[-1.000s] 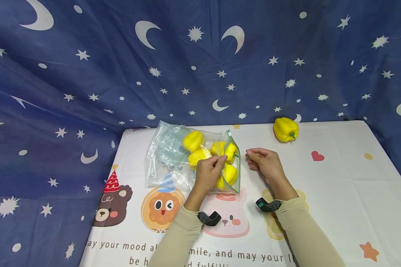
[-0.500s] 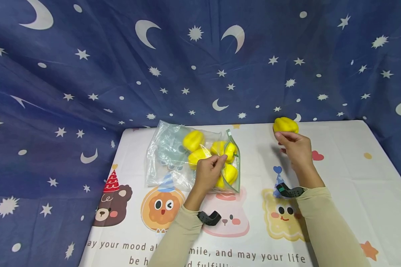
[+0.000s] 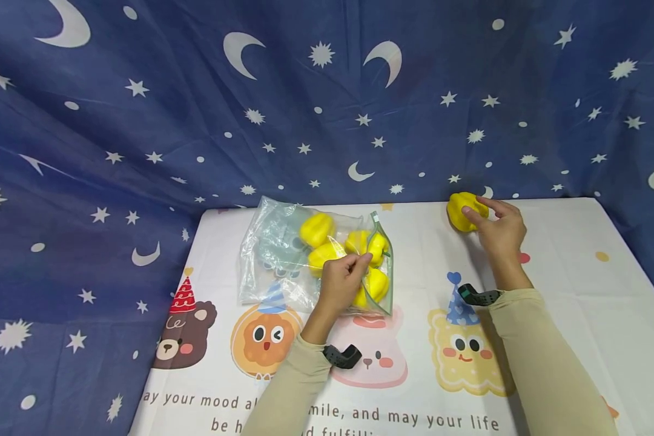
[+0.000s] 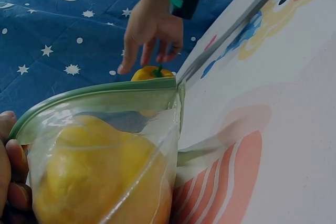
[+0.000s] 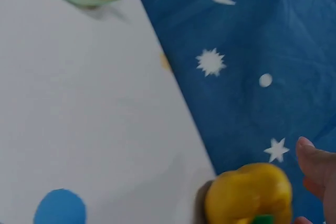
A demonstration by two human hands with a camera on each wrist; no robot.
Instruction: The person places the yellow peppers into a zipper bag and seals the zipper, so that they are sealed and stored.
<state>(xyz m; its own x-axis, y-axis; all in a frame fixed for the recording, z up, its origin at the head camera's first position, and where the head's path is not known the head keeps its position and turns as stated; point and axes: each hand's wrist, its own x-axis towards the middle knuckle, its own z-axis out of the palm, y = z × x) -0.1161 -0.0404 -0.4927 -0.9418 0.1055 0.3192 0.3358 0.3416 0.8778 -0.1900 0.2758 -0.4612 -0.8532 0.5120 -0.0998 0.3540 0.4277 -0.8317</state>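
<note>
My left hand (image 3: 339,283) pinches the rim of a clear zip bag (image 3: 253,266) with a green zip edge, lying with its mouth toward the right. Several yellow bell peppers (image 3: 317,230) are inside; one stem pokes out near the mouth. At the back right, a single yellow bell pepper (image 3: 459,213) sits on the table. My right hand (image 3: 504,235) is at its right side, thumb and fingers spread about it. The right wrist view shows a gap between the fingertips (image 5: 307,148) and this pepper (image 5: 249,192). The left wrist view shows that hand (image 4: 152,30) with fingers parted above the pepper.
A white cloth (image 3: 572,339) with cartoon animals and lettering covers the table. Blue fabric (image 3: 283,91) with moons and stars hangs right behind the table's far edge and along the left. Both wrists wear black bands (image 3: 342,356).
My right hand has moved from beside the bag's mouth, right and back, to the lone pepper, its fingers spreading. The left hand and the bag have stayed put.
</note>
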